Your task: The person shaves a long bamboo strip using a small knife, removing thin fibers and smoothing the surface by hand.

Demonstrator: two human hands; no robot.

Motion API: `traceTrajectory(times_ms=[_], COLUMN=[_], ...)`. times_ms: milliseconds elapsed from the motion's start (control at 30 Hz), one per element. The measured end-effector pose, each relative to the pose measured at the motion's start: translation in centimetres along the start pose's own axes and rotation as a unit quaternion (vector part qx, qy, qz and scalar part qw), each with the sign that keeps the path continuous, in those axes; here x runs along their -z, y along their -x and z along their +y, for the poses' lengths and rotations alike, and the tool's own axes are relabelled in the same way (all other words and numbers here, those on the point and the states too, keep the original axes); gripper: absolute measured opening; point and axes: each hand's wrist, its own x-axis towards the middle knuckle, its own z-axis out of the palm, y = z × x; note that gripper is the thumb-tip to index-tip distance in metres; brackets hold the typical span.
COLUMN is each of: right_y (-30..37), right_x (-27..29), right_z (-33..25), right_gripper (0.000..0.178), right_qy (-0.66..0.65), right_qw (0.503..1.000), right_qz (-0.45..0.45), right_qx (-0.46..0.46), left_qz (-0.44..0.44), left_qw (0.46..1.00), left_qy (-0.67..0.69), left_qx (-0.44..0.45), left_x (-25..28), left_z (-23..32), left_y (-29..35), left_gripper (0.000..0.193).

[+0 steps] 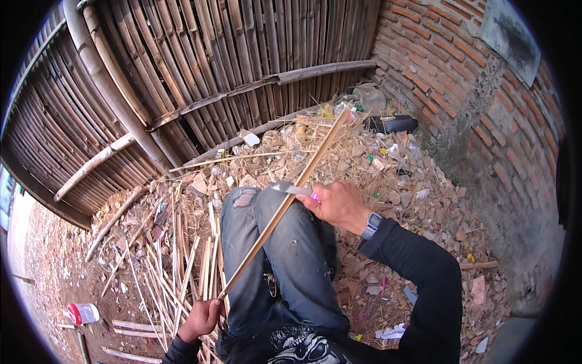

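Observation:
A long, pale bamboo strip (262, 238) slants across my jeans, from beside my left hip up over my knees. Its lower end is gripped in my left hand (202, 318), fingers closed around it. My right hand (341, 205) is closed on a knife (290, 188) with a pink handle, most of which the fingers hide. The blade lies across the strip above my knees, touching or very near it. Several more split bamboo strips (176, 282) lie in a loose heap on the ground to my left.
A bamboo wall (242, 42) rises ahead, and a brick wall (436, 67) stands on the right. Rubble, straw and litter cover the ground (388, 188). A black object (393, 124) lies in the far corner. A clear container with a red lid (82, 313) sits at the lower left.

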Motion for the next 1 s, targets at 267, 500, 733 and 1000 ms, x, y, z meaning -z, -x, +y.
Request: traceTrajectory(times_ms=[267, 500, 733, 1000], right_y=[-2.4, -2.4, -1.7, 0.8], right_x=[2.0, 4.7, 3.8, 2.9], right_z=[8.1, 20.9, 13.9, 9.6], right_gripper=[0.065, 0.066, 0.058, 0.059], right_qy=[0.034, 0.127, -0.139, -0.214], right_qw=[0.988, 0.946, 0.945, 0.941], right_qz=[0.057, 0.080, 0.206, 0.158], right_qx=[-0.139, -0.286, -0.213, -0.211], left_qz=[-0.005, 0.016, 0.011, 0.062], left_qw=[0.999, 0.996, 0.995, 0.988], left_qy=[-0.051, -0.085, -0.095, -0.139], left_qx=[0.017, -0.011, 0.018, -0.027], left_x=[2.7, 3.8, 3.0, 2.2], left_z=[-0.8, -4.2, -2.7, -2.4], left_y=[1.2, 4.0, 3.4, 2.7], left_gripper=[0.051, 0.055, 0.050, 0.038])
